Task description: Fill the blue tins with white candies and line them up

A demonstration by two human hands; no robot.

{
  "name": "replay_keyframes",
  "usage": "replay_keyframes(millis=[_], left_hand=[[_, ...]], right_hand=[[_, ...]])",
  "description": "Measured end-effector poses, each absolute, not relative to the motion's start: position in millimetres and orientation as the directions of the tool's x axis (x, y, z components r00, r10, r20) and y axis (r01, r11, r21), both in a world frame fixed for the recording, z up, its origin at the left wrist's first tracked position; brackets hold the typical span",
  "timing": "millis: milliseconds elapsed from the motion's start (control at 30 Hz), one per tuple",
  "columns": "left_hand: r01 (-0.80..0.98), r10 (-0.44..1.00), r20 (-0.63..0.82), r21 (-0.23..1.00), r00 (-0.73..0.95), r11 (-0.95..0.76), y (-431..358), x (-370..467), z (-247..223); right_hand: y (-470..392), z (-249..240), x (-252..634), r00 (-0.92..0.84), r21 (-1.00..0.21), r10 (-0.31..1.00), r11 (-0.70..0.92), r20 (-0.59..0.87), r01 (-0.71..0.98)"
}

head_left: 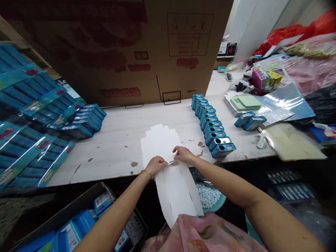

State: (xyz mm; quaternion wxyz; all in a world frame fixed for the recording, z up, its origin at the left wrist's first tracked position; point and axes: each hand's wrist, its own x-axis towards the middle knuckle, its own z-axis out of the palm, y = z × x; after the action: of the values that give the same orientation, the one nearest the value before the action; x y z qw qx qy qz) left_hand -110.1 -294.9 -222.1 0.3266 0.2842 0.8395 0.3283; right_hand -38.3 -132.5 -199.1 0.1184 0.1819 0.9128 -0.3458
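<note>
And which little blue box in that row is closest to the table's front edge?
The near end box, to the right of the right hand; the row's others line up behind it, toward the big carton.

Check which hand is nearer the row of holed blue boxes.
Right. The right hand is left of the box row, across a gap; the left hand is farther left.

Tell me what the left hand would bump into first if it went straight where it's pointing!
Probably the right hand: its fingertips are just across from the left hand, over the white card. Their heights are hard to judge.
</note>
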Motion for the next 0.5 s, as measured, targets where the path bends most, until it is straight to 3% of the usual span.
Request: replay_keyframes(millis=[200,367,500], left_hand=[[0.154,0.545,-0.38,0.699,-0.747,0.699,-288.9,-114.5,-222.3],[0.045,0.556,-0.461,0.741,-0.691,0.67,-289.5,-121.0,-217.7],[0.095,0.506,-0.433,0.683,-0.746,0.724,-287.5,-117.8,-219.2]], right_hand=[[-131.6,-199.1,-47.6,-0.863,-0.603,0.279,0.625,-0.421,0.496],[-127.8,-192.9,-47.3,-0.803,-0.649,0.259,0.481,-0.538,0.59],[-127.1,-190.4,-42.5,-0.801,-0.664,0.241,0.457,-0.548,0.591]])
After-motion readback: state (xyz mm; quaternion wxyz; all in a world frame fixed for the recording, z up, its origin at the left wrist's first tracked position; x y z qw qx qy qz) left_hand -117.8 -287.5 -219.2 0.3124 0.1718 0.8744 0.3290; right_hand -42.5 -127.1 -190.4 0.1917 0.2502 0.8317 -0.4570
